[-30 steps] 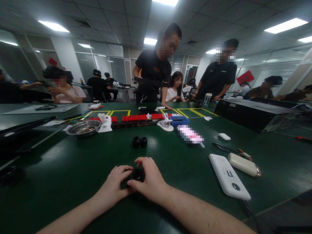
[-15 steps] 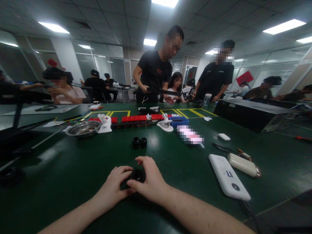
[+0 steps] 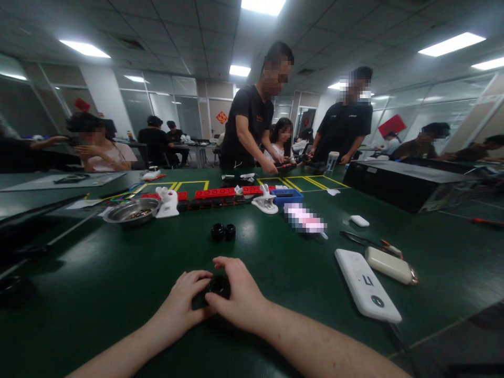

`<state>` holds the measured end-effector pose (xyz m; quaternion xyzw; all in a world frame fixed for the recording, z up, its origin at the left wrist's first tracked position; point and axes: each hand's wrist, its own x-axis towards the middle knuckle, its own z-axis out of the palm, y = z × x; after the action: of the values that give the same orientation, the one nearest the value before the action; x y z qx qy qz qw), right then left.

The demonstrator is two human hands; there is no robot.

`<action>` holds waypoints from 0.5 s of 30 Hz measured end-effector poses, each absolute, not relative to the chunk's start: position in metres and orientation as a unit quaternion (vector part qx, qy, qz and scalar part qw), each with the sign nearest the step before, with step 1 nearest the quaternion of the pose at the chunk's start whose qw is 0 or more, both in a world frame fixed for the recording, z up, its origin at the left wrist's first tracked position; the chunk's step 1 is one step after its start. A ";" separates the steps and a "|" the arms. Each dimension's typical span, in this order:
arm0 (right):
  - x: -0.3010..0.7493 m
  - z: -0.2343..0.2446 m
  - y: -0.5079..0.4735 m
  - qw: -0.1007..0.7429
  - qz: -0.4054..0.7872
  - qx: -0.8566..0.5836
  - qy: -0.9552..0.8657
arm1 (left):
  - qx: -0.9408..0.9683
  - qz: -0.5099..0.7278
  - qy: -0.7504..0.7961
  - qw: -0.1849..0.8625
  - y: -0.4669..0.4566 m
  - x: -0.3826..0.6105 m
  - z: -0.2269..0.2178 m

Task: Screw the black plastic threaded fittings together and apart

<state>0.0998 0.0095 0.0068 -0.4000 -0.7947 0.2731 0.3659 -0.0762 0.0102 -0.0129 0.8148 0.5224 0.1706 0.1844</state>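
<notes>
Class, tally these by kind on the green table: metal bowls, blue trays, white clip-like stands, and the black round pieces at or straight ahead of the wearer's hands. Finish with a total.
Black round pieces: 3
White clip-like stands: 2
Metal bowl: 1
Blue tray: 1
Total: 7

From the right hand (image 3: pixel 241 295) there is room toward the counter's (image 3: pixel 291 273) right edge until the long white device (image 3: pixel 365 281); toward the far edge, two black parts (image 3: pixel 219 232) obstruct.
</notes>
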 end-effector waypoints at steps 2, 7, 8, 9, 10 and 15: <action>0.099 0.006 0.011 0.360 0.263 -0.422 -0.789 | 0.816 0.175 0.518 0.187 0.010 -0.075 -0.012; 0.097 0.004 0.010 0.341 0.270 -0.402 -0.806 | 0.819 0.186 0.516 0.170 0.011 -0.075 -0.016; 0.097 0.004 0.010 0.339 0.276 -0.389 -0.811 | 0.820 0.190 0.514 0.166 0.012 -0.076 -0.017; 0.097 0.004 0.009 0.339 0.282 -0.378 -0.814 | 0.821 0.193 0.512 0.162 0.012 -0.077 -0.019; 0.098 0.004 0.009 0.341 0.286 -0.369 -0.816 | 0.821 0.196 0.511 0.160 0.013 -0.078 -0.020; 0.101 0.007 0.009 0.366 0.292 -0.364 -0.805 | 0.816 0.201 0.512 0.175 0.015 -0.079 -0.024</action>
<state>0.1008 0.0092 0.0069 -0.3639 -0.8054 0.2918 0.3658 -0.0795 0.0146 -0.0236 0.8163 0.5121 0.2012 0.1755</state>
